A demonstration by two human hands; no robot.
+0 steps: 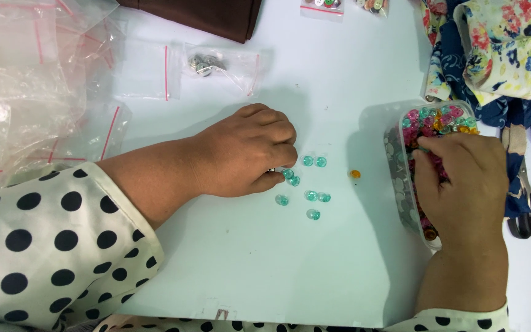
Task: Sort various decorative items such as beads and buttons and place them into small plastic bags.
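- Left hand (247, 154): grip curled shut over teal beads (305, 187) on white desk (247, 258).
- Right hand (462, 184): fingers inside clear tub (401, 184); grip state unclear.
- Red-striped clear bags (149, 71) upper left.

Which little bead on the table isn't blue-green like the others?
The orange bead. It lies alone on the white table, between the teal beads and the clear box, nearer the right hand.

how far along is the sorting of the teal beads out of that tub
Done: several small teal translucent beads lie grouped on the white table, with one orange bead apart. In hand: the left hand rests at the group's edge, and the right hand reaches into the clear plastic tub. Left: the tub still holds many mixed pink, teal and orange beads.
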